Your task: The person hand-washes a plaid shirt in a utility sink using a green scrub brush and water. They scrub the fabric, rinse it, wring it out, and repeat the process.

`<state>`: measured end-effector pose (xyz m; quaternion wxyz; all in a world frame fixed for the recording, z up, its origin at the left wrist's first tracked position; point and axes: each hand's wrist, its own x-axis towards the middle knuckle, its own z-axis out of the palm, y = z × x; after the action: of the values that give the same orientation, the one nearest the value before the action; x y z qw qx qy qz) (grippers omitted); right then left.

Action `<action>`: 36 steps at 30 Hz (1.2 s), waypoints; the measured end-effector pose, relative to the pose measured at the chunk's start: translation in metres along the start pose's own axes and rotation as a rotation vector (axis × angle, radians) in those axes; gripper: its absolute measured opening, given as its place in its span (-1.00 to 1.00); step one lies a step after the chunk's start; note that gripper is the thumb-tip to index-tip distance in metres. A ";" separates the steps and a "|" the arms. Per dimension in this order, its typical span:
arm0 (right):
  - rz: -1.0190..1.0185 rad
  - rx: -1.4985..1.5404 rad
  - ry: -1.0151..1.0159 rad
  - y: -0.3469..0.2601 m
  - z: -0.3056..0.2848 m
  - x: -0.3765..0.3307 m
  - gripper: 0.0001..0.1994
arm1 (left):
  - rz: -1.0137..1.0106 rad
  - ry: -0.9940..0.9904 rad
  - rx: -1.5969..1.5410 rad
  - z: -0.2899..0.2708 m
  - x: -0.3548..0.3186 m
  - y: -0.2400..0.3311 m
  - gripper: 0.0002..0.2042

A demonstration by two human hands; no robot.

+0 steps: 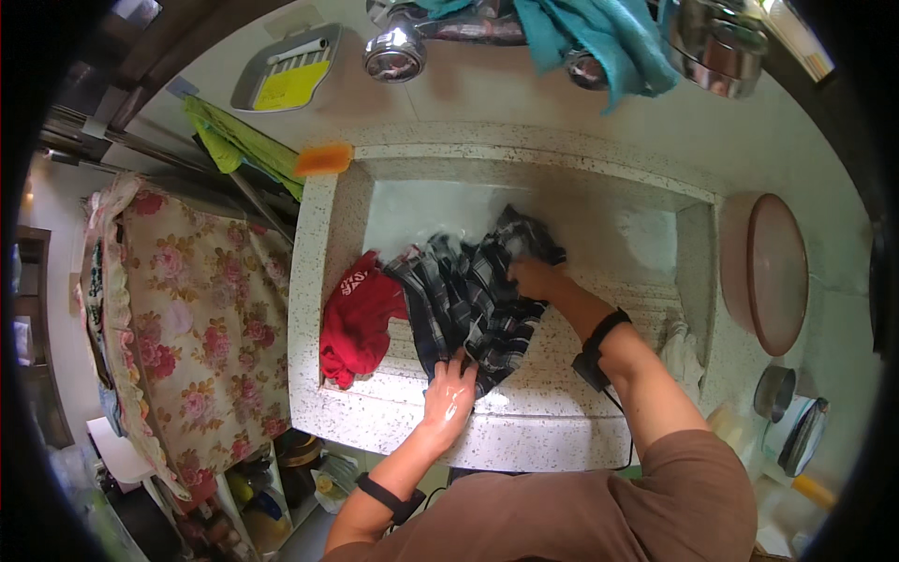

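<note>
A dark plaid shirt point(468, 290), wet and crumpled, lies across the ribbed slope of a speckled stone sink point(524, 436). At its near edge, my left hand point(449, 398) grips the cloth, with wet skin and soap on its back. My right hand point(532, 278) is closed on the bunched cloth farther up, near the far end of the shirt; some of its fingers are hidden. Touching the shirt on the left is a red garment point(356, 323) with white lettering, heaped against the sink wall. Pale, cloudy water point(417, 211) fills the far part of the basin.
An orange bar point(323, 159) rests on the far-left rim. Taps point(393, 56) and a teal cloth point(599, 51) are at the back. A pale cloth point(682, 351) lies in the sink's right side. A round basin point(777, 272) leans at right; a floral curtain point(206, 318) hangs at left.
</note>
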<state>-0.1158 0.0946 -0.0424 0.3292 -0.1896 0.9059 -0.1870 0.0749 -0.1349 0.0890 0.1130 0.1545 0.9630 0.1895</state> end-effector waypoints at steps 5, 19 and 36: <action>0.075 -0.234 0.151 0.045 -0.006 -0.089 -0.65 | -0.169 -0.211 0.195 -0.021 0.015 0.004 -0.64; 0.424 0.292 0.861 0.072 -0.160 -0.258 -0.93 | 0.394 0.151 0.613 -0.165 0.186 0.043 -0.89; 0.247 0.358 0.273 -0.037 -0.031 -0.193 -0.56 | 0.517 -0.260 0.209 -0.035 0.065 -0.088 -0.71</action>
<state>0.0092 0.1594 0.0985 0.2523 0.0107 0.9107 -0.3268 -0.0168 -0.2014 0.0751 0.1669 0.4283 0.8834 0.0906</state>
